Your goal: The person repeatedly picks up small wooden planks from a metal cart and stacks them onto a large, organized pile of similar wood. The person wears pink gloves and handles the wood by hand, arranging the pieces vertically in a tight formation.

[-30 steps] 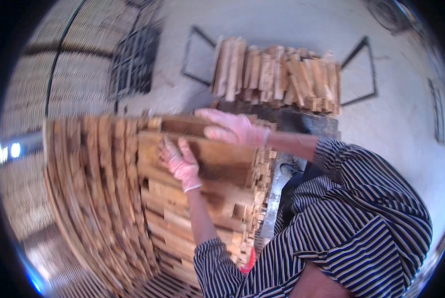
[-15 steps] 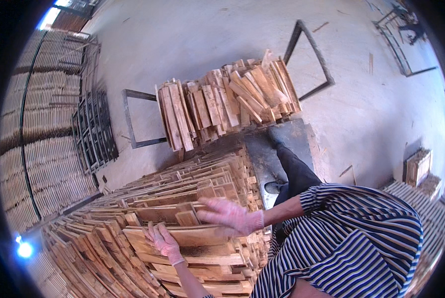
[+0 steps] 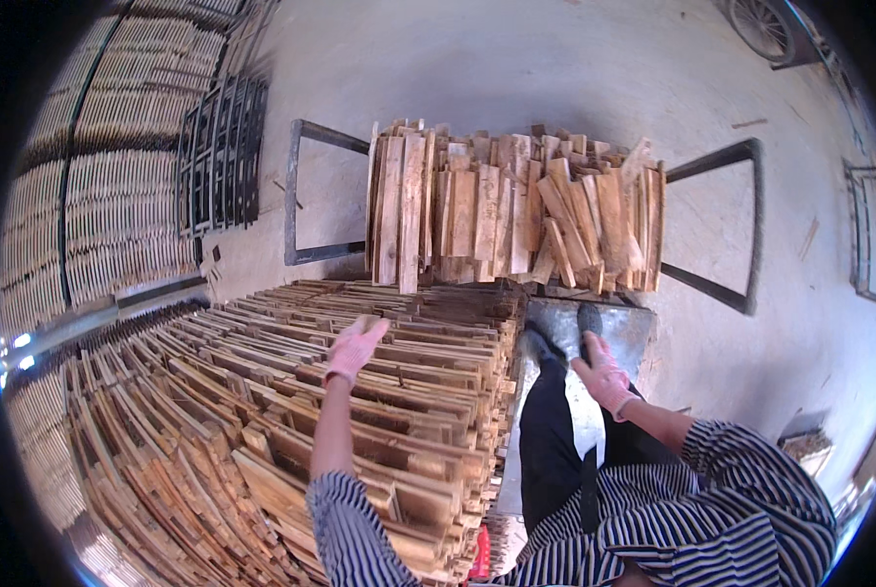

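Note:
My left hand [image 3: 355, 349], in a pinkish knit glove, is over the far part of a large stack of wooden slats [image 3: 360, 411]. Its fingers point forward and are stretched out; whether the fingertips touch the wood I cannot tell. My right hand [image 3: 606, 377], gloved alike, hovers in front of my legs with thumb and fingers apart and nothing in it. Just beyond both hands is a pile of short wooden boards [image 3: 492, 215], set on edge in a dark metal frame rack [image 3: 741, 157]. Several boards on its right side lean at a slant.
My feet are on a dark metal plate [image 3: 629, 328] between the stack and the rack. Tall bundles of slats [image 3: 130, 196] line the left side, beside dark metal frames [image 3: 223, 161]. A wheel [image 3: 759, 27] shows at the far right. Something red [image 3: 482, 553] is low by the stack.
My hands have come off the board they touched on the near stack. The left has reached forward, the right has swung right. My view has turned, and both feet now show on the plate.

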Demonstrator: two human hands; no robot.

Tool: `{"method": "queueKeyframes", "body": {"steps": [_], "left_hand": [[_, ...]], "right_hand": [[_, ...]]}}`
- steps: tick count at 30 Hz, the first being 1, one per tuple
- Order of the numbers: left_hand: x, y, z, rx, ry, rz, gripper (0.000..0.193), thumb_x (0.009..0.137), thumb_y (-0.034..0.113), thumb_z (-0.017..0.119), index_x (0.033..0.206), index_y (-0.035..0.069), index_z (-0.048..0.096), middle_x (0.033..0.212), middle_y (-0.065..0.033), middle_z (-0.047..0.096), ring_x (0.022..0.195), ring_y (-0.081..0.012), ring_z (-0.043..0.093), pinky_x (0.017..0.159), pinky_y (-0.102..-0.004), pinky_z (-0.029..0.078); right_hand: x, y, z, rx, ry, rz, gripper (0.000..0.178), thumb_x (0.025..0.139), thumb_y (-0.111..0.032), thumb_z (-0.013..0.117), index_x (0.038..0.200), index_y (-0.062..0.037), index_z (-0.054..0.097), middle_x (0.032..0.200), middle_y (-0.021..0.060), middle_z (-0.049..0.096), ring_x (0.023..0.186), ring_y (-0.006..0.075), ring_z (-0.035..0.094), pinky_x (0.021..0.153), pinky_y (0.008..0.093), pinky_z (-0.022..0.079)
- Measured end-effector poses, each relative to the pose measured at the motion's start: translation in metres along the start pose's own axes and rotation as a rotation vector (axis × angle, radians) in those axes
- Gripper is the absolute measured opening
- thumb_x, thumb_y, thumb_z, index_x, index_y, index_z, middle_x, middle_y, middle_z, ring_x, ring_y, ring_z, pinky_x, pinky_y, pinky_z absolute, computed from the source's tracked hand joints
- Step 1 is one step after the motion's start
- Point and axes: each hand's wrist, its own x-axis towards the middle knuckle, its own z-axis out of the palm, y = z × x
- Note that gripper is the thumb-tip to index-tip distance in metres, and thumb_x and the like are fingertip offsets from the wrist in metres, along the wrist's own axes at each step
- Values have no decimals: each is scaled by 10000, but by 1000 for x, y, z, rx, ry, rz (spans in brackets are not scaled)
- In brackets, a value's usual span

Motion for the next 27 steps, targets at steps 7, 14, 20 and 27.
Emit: {"method": "queueKeyframes", "body": {"steps": [7, 14, 20, 27], "left_hand": [[208, -80, 191, -450, -127, -266, 942, 856, 654, 672, 1509, 12, 450, 1524, -190, 493, 1447, -323, 419, 1196, -383, 300], [344, -181, 278, -778, 249, -498, 893, 788, 505, 765, 1413, -74, 494, 1387, -269, 580, 1269, -361, 562, 1059, -436, 433], [348, -185, 286, -423, 112, -214, 525, 799, 389, 797, 1126, -9, 697, 972, -181, 750, 832, -288, 699, 760, -411, 523], [285, 3, 262, -759, -169, 157, 858, 827, 445, 806, 1436, 1, 396, 1493, -214, 438, 1288, -292, 539, 1011, -401, 509]], "right_hand": [[111, 107, -3, 141, 198, 277, 693, 934, -375, 614, 1489, 3, 442, 1428, 273, 527, 1322, 382, 522, 1093, 424, 418], [260, 115, 53, 87, -91, -8, 670, 942, -318, 611, 1519, -39, 414, 1443, 221, 542, 1305, 316, 557, 1084, 368, 427], [363, -32, 156, 97, -429, -81, 774, 928, -416, 616, 1574, -94, 337, 1537, 166, 476, 1404, 302, 479, 1144, 370, 372], [431, -158, 221, 270, -305, 223, 1159, 746, -383, 860, 1615, -78, 156, 1303, 285, 562, 1190, 359, 565, 986, 452, 493]]}}
